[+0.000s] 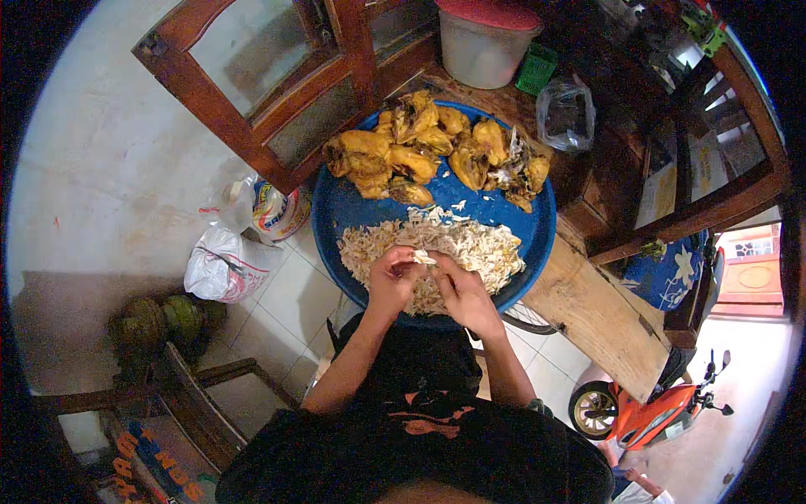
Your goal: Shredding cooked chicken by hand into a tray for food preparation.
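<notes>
Both my hands meet over the near half of a large round blue tray [326, 220]. A small pale piece of chicken meat [425, 257] is pinched between them. My left hand [395, 277] has its fingers curled around one side of it, and my right hand [463, 290] grips the other side with thumb and fingers. Beneath them spreads a wide heap of shredded chicken [495, 252]. On the tray's far side lie several yellow-brown cooked chicken pieces [369, 160], with bones and scraps [516, 172] at the right of them.
A wooden cabinet with glass doors [260, 134] stands behind the tray. Beyond it are a white bucket with a red lid [487, 50], a green basket [536, 69] and a clear plastic bag [565, 113]. A wooden plank [588, 302] lies right; a white sack [225, 265] stands left.
</notes>
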Motion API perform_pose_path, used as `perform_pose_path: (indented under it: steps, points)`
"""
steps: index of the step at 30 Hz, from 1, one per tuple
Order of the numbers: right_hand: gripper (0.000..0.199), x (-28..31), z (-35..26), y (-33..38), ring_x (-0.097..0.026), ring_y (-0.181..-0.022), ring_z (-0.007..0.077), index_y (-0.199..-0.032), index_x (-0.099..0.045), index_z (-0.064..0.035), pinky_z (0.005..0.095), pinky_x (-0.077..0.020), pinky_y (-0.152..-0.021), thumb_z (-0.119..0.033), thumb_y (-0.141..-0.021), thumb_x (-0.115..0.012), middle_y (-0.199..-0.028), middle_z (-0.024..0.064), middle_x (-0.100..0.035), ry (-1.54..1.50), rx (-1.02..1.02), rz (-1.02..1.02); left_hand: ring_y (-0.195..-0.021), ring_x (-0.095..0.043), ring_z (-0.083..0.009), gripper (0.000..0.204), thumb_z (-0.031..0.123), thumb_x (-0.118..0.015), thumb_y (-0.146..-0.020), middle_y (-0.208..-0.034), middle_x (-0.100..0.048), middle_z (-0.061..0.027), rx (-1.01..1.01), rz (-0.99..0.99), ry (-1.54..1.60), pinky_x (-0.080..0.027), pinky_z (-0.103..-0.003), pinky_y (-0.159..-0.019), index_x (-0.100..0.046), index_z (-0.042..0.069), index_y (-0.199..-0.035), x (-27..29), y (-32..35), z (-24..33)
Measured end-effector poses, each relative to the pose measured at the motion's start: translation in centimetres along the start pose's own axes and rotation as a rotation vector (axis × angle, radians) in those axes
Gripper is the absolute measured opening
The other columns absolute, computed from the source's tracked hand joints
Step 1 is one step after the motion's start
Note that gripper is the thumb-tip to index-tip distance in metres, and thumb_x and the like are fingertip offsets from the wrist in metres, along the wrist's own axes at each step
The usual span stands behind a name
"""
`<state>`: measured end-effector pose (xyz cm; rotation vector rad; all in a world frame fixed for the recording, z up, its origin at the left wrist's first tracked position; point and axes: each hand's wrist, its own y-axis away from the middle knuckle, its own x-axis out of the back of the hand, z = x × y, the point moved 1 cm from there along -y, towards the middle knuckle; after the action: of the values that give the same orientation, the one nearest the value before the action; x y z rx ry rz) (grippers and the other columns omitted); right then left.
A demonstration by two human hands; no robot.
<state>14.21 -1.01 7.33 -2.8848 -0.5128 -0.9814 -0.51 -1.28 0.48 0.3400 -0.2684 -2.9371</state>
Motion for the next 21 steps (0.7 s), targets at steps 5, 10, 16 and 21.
perform_pose_path:
  steps: [5,10,16,21]
  points:
    - [0.032,1.2,0.0,-0.6,-0.061,-0.060,0.0279,-0.121,-0.054,-0.0065,0.0365,-0.0480,-0.060,-0.009,-0.091,-0.047,-0.071,0.0158,-0.061,-0.015,-0.157,0.220,-0.077,-0.062,-0.0105,0.022,-0.003,-0.070,-0.075,-0.086,-0.064,-0.0039,0.035,0.022,0.013,-0.050,-0.024,-0.069,-0.060,-0.001,-0.094,0.4,0.1,0.5]
    - [0.038,1.2,-0.2,0.4,-0.055,-0.066,0.0274,-0.128,-0.048,-0.0058,0.0377,-0.0468,-0.069,-0.009,-0.090,-0.045,-0.076,0.0159,-0.059,-0.028,0.021,-0.135,-0.075,-0.062,-0.0104,0.023,-0.002,-0.071,-0.075,-0.084,-0.063,-0.0038,-0.043,0.007,0.003,-0.050,-0.024,-0.067,-0.060,-0.001,-0.094,0.0,0.2,0.0]
    - [0.038,1.9,-0.2,-0.3,-0.058,-0.100,0.0415,-0.128,-0.047,-0.0088,0.0475,-0.0449,-0.088,-0.017,-0.092,-0.048,-0.109,0.0277,-0.058,-0.090,-0.200,0.010,-0.076,-0.062,-0.0113,0.026,-0.002,-0.072,-0.074,-0.085,-0.063,-0.0047,-0.004,-0.078,-0.101,-0.050,-0.024,-0.067,-0.058,-0.002,-0.096,-0.1,0.8,1.3]
    - [0.038,1.9,-1.4,0.4,-0.060,-0.096,0.0413,-0.129,-0.047,-0.0086,0.0441,-0.0459,-0.085,-0.013,-0.091,-0.046,-0.101,0.0283,-0.060,-0.127,-0.136,-0.168,-0.077,-0.063,-0.0109,0.024,-0.005,-0.071,-0.072,-0.085,-0.065,-0.0051,-0.081,-0.065,-0.108,-0.049,-0.023,-0.067,-0.059,-0.001,-0.094,0.0,0.5,1.2]
